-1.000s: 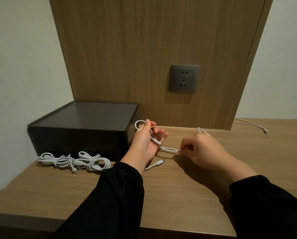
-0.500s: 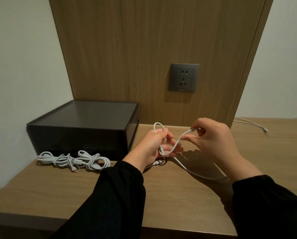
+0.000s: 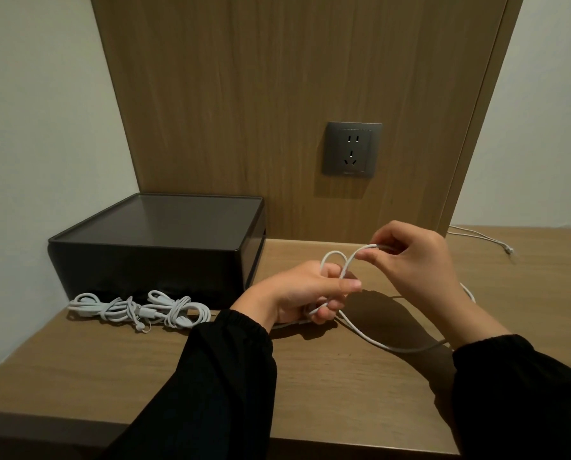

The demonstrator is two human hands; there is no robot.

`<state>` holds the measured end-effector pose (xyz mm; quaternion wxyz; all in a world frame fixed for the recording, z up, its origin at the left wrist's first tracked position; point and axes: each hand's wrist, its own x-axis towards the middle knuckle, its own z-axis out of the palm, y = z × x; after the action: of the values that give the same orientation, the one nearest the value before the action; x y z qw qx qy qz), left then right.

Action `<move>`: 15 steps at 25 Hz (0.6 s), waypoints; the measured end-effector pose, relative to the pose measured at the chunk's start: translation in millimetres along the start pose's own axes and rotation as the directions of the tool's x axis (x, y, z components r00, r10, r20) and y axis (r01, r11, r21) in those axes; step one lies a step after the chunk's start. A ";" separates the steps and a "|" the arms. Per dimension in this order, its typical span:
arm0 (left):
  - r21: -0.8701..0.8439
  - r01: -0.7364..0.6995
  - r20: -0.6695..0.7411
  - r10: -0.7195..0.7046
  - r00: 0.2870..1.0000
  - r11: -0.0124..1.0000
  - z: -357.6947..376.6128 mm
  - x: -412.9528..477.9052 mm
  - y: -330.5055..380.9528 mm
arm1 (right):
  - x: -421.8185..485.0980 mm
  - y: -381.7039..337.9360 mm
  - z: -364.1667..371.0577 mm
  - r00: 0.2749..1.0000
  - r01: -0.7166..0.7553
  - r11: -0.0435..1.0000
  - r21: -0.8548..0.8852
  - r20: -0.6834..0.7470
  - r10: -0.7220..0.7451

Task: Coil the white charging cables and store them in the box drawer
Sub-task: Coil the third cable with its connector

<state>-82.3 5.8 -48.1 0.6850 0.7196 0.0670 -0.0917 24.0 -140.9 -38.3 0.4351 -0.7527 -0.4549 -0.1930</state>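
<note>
A white charging cable [image 3: 377,341] runs between both hands above the wooden table [image 3: 327,393]. My left hand [image 3: 305,293] grips a small loop of it, and the loop's top sticks out above the fingers. My right hand [image 3: 413,260] pinches the cable a little higher and to the right. The slack sags onto the table under my right wrist. The dark box [image 3: 158,240] stands at the left against the wall, its drawer closed. Two coiled white cables [image 3: 138,308] lie in front of it.
A grey wall socket [image 3: 352,149] sits on the wooden panel behind the hands. Another white cable [image 3: 479,237] trails along the table at the back right. The table's front edge runs just below my sleeves.
My right hand has lifted from the table and carried the cable up and toward my left hand. My left hand has closed round a new loop and shifted slightly right.
</note>
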 end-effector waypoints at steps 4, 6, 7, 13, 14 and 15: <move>0.073 -0.008 0.136 -0.002 0.991 0.997 1.9 -3.0 -0.3 | -4.2 -4.1 3.4 0.989 0.144 0.988 0.048 0.024 -0.145; 0.043 0.007 0.146 -0.013 0.989 0.999 4.4 -3.5 -0.7 | -5.2 -4.9 4.6 0.988 0.150 0.987 0.064 0.027 -0.152; 0.024 0.009 0.137 -0.012 0.991 1.000 6.0 -3.6 -0.9 | -5.0 -5.6 4.4 0.993 0.116 0.991 0.069 0.021 -0.118; -0.061 -0.129 0.084 0.134 0.987 0.990 8.6 0.8 -2.8 | 0.6 -2.6 4.6 0.974 -0.213 0.974 0.080 0.090 0.206; -0.142 -0.157 0.053 0.166 0.985 0.977 7.0 0.4 -2.3 | 1.9 -1.3 4.0 0.959 -0.263 0.960 0.100 0.139 0.248; -0.223 -0.190 0.008 0.197 0.980 0.956 5.2 0.0 -1.7 | 3.1 0.8 3.3 0.941 -0.303 0.948 0.101 0.189 0.281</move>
<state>-82.8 0.6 -50.0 0.7674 0.6405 -0.0041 -0.0269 25.9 -136.7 -38.3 0.4655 -0.7961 -0.3855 -0.0310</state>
